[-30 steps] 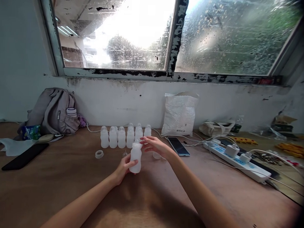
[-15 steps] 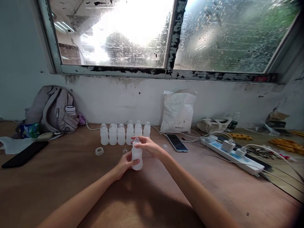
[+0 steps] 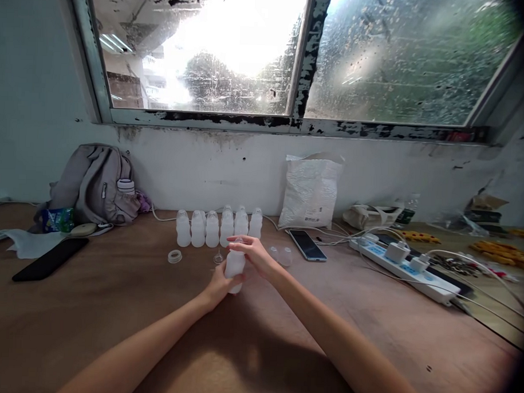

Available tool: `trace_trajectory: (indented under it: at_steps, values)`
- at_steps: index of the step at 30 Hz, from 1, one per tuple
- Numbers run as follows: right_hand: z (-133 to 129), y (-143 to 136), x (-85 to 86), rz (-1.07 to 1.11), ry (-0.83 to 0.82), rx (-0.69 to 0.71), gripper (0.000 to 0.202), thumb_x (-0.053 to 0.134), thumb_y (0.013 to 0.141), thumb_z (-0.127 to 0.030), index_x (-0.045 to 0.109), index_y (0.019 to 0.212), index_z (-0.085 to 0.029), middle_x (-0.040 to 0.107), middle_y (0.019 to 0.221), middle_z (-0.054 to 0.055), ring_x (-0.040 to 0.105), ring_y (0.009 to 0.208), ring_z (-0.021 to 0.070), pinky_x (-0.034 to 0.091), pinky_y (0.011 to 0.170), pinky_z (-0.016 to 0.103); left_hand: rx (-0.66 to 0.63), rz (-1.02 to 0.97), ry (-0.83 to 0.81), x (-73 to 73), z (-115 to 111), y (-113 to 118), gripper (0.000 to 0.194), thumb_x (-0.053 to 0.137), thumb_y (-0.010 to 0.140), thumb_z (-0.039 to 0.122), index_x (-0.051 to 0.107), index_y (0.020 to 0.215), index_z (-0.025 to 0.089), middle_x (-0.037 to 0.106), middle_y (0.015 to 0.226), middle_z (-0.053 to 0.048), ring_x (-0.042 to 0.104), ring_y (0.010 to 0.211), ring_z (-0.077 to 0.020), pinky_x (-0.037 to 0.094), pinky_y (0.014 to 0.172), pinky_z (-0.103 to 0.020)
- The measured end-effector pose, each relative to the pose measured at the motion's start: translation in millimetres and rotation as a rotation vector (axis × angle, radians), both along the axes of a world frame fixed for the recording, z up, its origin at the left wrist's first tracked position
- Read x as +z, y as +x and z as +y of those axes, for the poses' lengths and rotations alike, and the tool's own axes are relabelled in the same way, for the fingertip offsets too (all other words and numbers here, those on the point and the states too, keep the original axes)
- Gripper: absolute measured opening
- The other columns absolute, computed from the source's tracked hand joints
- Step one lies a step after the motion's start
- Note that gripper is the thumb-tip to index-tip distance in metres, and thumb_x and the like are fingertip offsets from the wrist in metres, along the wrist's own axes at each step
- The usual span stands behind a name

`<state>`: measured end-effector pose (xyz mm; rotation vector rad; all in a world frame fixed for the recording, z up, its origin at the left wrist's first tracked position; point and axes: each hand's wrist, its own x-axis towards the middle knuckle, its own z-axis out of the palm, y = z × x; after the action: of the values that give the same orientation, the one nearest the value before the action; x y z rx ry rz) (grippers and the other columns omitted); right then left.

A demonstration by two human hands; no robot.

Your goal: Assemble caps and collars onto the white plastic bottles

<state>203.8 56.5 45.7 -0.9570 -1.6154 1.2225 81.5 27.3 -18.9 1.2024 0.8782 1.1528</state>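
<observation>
Upright in front of me is a frosted white baby bottle [image 3: 234, 265]. My left hand [image 3: 220, 284] wraps round its lower body. At the top, my right hand [image 3: 252, 254] has its fingers closed round the bottle's collar, hiding most of the nipple there. Just beyond stand several similar capped bottles [image 3: 198, 230] in a cluster. A clear nipple [image 3: 218, 257] lies on the table left of the held bottle, and a white collar ring [image 3: 174, 256] sits farther left. Right of my right hand are clear dome caps [image 3: 285, 256].
A smartphone [image 3: 307, 245] and a white plastic mailer bag [image 3: 311, 192] are at the back right, with a power strip [image 3: 405, 269] and loose cables beyond. On the left are a grey backpack [image 3: 97, 185] and a black flat case [image 3: 50, 259]. The brown table [image 3: 124, 306] runs to the wall.
My right hand has curled further over the bottle's top, and my left hand has shifted higher on its body. The view has swung slightly left, revealing more of the clear caps.
</observation>
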Motion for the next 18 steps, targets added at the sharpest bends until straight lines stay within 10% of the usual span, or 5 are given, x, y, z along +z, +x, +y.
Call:
trace_trajectory:
  at_steps: [4,9,12,18]
  values:
    - [-3,-4,-3.6,-0.254,0.312,-0.306,0.032,0.065,0.058,-0.045,0.063,0.077,-0.018,0.058,0.063,0.001,0.052,0.067,0.0172,0.038,0.059,0.025,0.219,0.115,0.182,1.1,-2,0,0.03,0.067,0.054,0.02,0.055,0.082,0.018,0.055,0.07,-0.001,0.049,0.066,-0.0161,0.034,0.056,-0.024]
    - [-12,0,13.1,0.019,-0.037,0.245,0.042,0.058,0.066,-0.04,0.056,0.103,-0.02,0.062,0.096,0.006,0.055,0.084,0.0197,0.042,0.063,0.026,-0.2,-0.105,-0.019,10.3,-16,2,0.022,0.053,0.062,0.026,0.054,0.079,0.013,0.052,0.064,-0.003,0.049,0.05,-0.0142,0.032,0.043,-0.023]
    - [-12,-1,13.5,0.177,-0.216,0.453,0.049,0.056,0.066,-0.035,0.052,0.111,-0.019,0.058,0.108,0.009,0.053,0.094,0.0217,0.043,0.071,0.029,-0.166,-0.144,-0.006,10.0,-19,7,0.018,0.053,0.063,0.027,0.053,0.074,0.013,0.052,0.062,-0.003,0.048,0.05,-0.014,0.032,0.045,-0.024]
    - [-7,-14,-11.7,-0.122,0.163,-0.256,0.032,0.061,0.061,-0.044,0.06,0.072,-0.015,0.061,0.068,0.003,0.054,0.068,0.0178,0.039,0.061,0.027,0.338,0.328,0.27,9.5,1,-9,0.037,0.068,0.051,0.018,0.058,0.087,0.02,0.055,0.067,-0.001,0.048,0.065,-0.018,0.029,0.056,-0.024]
